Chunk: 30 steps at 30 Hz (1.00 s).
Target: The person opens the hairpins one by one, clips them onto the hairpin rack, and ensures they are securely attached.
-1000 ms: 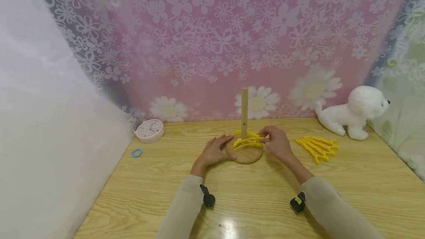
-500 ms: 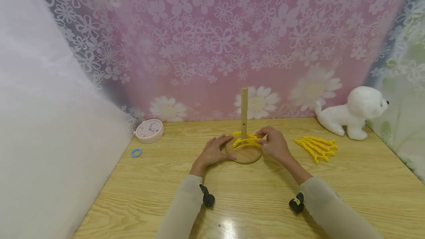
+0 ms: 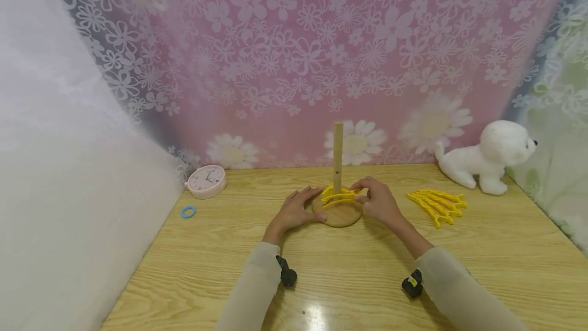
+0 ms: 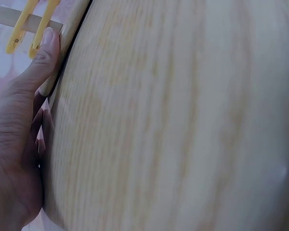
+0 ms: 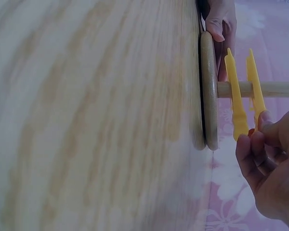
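A wooden stand with a round base [image 3: 339,215] and an upright post [image 3: 338,149] is at the table's middle. Two flat yellow plastic pieces [image 3: 339,196] are threaded on the post just above the base [image 5: 209,91]. My right hand [image 3: 377,202] pinches the right end of the upper yellow piece [image 5: 255,89] between thumb and fingers. My left hand [image 3: 295,209] lies flat at the base's left edge. Its thumb [image 4: 42,54] touches the rim.
A pile of several loose yellow pieces [image 3: 437,203] lies to the right of the stand. A white plush dog [image 3: 488,160] stands at the back right. A pink clock [image 3: 206,180] and a blue ring [image 3: 188,212] are at the left by the white wall.
My right hand has shifted slightly left toward the post, and the yellow pieces sit closer together over the base. The left hand has stayed on the base.
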{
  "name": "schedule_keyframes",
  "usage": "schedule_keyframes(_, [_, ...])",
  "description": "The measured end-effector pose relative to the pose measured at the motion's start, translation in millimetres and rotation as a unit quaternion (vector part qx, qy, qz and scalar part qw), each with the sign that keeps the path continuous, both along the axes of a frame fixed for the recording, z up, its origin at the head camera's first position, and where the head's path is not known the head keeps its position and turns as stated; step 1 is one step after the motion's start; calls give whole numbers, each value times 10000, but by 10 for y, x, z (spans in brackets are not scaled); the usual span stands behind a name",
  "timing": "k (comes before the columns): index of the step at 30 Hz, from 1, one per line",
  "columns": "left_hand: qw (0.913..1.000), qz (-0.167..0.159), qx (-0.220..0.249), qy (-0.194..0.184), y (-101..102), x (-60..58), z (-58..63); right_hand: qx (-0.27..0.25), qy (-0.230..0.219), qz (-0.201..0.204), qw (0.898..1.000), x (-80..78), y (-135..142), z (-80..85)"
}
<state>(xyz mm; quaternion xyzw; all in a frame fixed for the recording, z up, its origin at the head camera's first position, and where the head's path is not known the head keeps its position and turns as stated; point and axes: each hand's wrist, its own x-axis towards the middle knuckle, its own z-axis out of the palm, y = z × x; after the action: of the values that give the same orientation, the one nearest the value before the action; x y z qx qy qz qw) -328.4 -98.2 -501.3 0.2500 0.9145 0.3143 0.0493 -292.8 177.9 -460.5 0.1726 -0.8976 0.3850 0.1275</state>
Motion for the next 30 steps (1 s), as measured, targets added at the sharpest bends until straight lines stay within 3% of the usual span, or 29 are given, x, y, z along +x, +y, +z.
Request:
schedule_keyframes(8, [10000, -1, 13, 2, 1, 16, 28, -294, -304, 226, 9988, -30, 22, -39])
schedule_keyframes(30, [10000, 49, 51, -24, -8, 20, 3, -689, -809, 410, 9935, 104, 238, -14])
